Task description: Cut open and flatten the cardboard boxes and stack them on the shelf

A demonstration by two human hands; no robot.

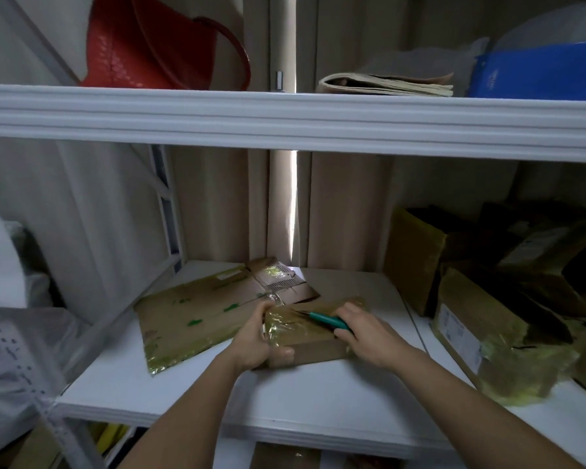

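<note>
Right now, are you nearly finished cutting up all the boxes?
Not yet. One flattened box already lies on the white shelf. The left hand grips a small taped box while the right hand holds a green cutter on its top tape. Several unflattened boxes wait piled at the right.
</note>
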